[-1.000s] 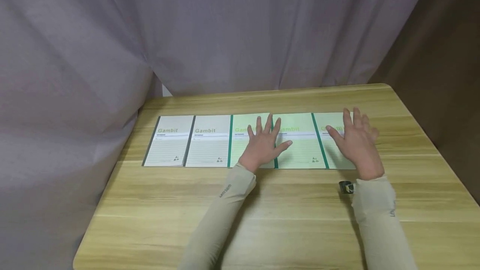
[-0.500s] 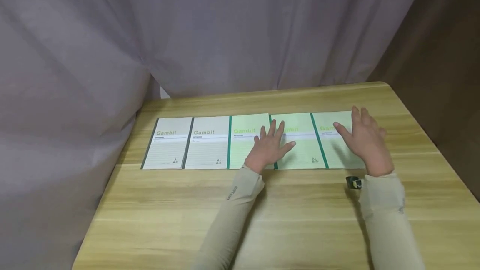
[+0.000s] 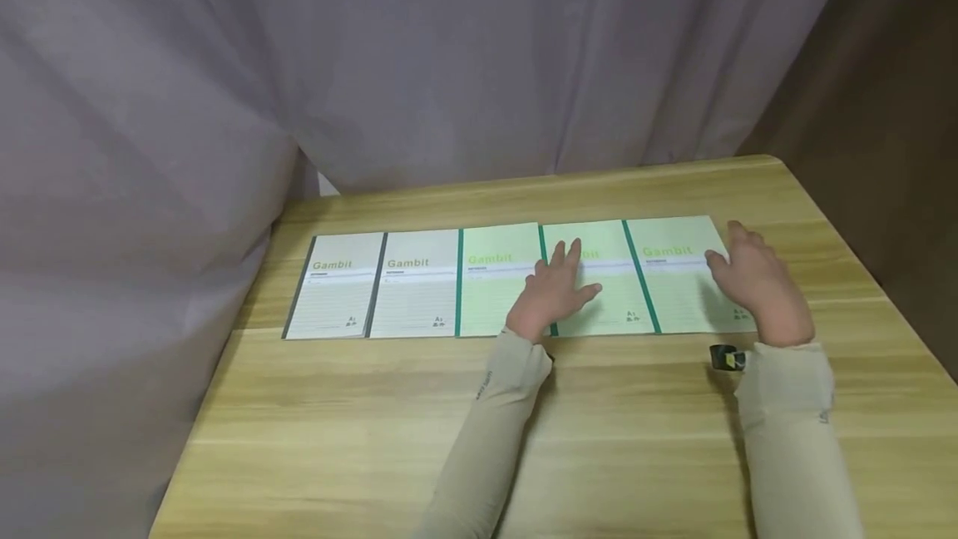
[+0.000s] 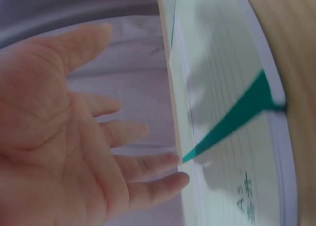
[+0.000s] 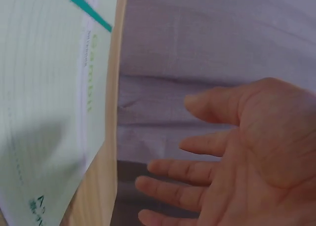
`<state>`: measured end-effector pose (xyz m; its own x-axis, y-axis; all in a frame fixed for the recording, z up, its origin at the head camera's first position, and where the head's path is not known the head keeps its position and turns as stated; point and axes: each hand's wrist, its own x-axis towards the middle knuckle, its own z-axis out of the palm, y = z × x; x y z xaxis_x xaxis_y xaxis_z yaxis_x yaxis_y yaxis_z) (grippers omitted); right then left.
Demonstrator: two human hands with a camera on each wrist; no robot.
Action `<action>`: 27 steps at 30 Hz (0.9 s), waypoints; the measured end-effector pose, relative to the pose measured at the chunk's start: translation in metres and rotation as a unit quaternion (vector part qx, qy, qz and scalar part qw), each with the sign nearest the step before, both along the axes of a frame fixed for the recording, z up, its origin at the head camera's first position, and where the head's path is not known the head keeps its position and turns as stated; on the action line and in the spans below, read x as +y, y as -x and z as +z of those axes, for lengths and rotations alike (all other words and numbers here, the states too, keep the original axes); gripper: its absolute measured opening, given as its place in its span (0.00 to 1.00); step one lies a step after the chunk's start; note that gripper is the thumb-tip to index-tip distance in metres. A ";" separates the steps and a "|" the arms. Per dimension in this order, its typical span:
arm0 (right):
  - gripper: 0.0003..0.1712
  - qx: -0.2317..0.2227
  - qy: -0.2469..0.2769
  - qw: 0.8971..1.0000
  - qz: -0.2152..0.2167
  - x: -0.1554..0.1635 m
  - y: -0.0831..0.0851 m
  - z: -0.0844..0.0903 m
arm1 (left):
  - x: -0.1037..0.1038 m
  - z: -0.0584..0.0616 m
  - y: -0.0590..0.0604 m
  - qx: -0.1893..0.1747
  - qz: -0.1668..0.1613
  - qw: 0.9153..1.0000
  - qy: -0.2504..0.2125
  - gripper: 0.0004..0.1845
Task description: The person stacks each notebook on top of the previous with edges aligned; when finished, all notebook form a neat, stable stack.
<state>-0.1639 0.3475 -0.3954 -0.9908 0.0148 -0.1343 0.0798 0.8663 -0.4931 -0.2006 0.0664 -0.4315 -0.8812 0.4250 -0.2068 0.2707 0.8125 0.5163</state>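
Five "Gambit" notebooks lie side by side in a row on the wooden table: two grey-spined ones at the left and three green ones to their right. My left hand is spread flat over the spine of the fourth notebook, palm down and fingers straight. Over the right edge of the fifth notebook, my right hand is also flat, its fingers loose. Neither hand grips anything. I cannot tell whether the palms touch the covers.
A grey curtain hangs close behind the table's far edge and down its left side. A small dark object sits by my right wrist. The table's right edge is close to the right hand. Bare wood lies in front of the notebooks.
Both hands have slid to the right along the row. More of the third and fifth notebook covers shows now.
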 end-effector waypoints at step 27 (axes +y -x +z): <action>0.45 -0.090 0.022 0.996 0.009 0.036 0.005 -0.027 | 0.048 -0.018 -0.013 0.049 -0.052 0.997 -0.003 0.35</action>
<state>-0.1685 0.3835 -0.4226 -0.9504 -0.0117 -0.3108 0.1559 0.8467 -0.5087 -0.1875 0.1144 -0.4495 -0.8482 0.5160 -0.1198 0.4024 0.7747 0.4877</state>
